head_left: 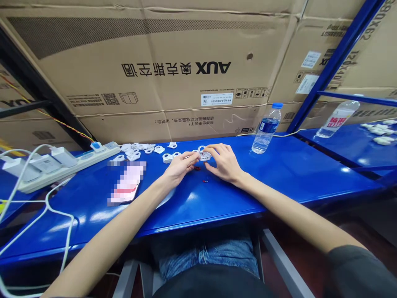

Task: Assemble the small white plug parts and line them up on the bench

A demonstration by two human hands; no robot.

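Observation:
Between my two hands, over the middle of the blue table, is a small white plastic part (204, 155) with a ring-shaped end. My left hand (182, 166) pinches its left side with the fingers together. On its right side, the curled fingers of my right hand (223, 162) grip the same part. Just below lies a tiny red piece with a thin lead (206, 180). Another small red bit is partly hidden near my left fingertips. Several similar white plastic parts (134, 155) lie to the left, and a few stand beside my left hand.
A phone (128, 182), blurred out, lies left of my forearm. Farther left, a white power strip (71, 167) carries chargers and loose cables (46, 203). A water bottle (266, 128) stands at right, before a blue post (335, 66). Large cardboard boxes (173, 37) rise behind the table (279, 178).

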